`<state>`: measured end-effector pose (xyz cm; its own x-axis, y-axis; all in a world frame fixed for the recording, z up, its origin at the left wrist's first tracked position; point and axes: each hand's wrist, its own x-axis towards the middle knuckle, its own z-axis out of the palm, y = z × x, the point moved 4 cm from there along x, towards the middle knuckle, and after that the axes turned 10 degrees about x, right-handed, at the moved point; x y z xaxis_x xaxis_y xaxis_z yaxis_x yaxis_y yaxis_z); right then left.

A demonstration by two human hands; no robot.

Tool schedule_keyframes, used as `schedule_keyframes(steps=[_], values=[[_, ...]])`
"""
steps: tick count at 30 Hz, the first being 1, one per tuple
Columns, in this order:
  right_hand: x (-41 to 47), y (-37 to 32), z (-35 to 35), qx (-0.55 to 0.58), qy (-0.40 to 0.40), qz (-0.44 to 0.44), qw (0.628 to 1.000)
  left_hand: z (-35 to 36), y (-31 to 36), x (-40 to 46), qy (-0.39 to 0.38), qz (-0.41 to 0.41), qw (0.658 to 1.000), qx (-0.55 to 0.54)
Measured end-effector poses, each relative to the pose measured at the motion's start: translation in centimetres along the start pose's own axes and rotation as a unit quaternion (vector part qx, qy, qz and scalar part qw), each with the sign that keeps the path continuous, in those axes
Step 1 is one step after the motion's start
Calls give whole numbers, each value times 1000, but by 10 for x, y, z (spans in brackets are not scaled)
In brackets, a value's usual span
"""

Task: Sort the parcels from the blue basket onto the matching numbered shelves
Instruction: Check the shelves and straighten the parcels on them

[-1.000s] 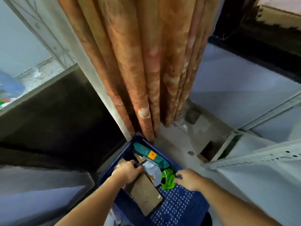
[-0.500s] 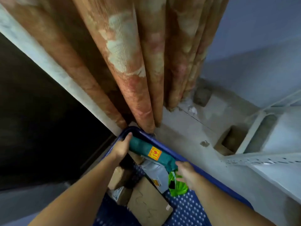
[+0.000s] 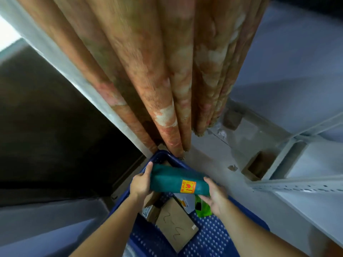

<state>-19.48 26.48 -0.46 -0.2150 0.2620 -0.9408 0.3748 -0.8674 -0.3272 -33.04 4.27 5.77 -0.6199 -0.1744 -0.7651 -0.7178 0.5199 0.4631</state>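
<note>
**Lifting one parcel out**

Holding the teal parcel [image 3: 178, 182] over the blue basket's [image 3: 213, 238] far end, my left hand [image 3: 141, 184] and right hand [image 3: 216, 198] gripping its ends. Pick step. Next: find its number; only the orange sticker [image 3: 188, 186] shows.

Two bare forearms enter from the bottom edge, no sleeves in view on either one. Left hand [image 3: 140, 184] bare: no glove, ring, watch or band showing at the wrist. Right hand [image 3: 216, 198] also bare, nothing worn on the fingers or wrist that shows. Nails short and unpainted as far as the soft, slightly blurred frame allows. No tattoos, plasters or markings visible on either arm. Upper arms, shoulders and clothing are cut off below the frame, so what is worn there cannot be told.
</note>
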Motion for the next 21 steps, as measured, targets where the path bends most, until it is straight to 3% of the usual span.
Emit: schedule_keyframes(steps=[6, 10, 15, 21], values=[[-107, -72, 11, -40, -92, -59, 993, -46, 46, -86, -16, -52, 996, -69], [-171, -108, 5, -87, -126, -76, 985, -65, 71, -127, -70, -22, 994, -79], [-274, -141, 8, -93, -190, -114, 971, -85, 116, -199, -86, 60, 993, -61], [-387, -170, -6, -123, -112, -248, 954, -104, 175, -305, -95, 234, 967, -13]])
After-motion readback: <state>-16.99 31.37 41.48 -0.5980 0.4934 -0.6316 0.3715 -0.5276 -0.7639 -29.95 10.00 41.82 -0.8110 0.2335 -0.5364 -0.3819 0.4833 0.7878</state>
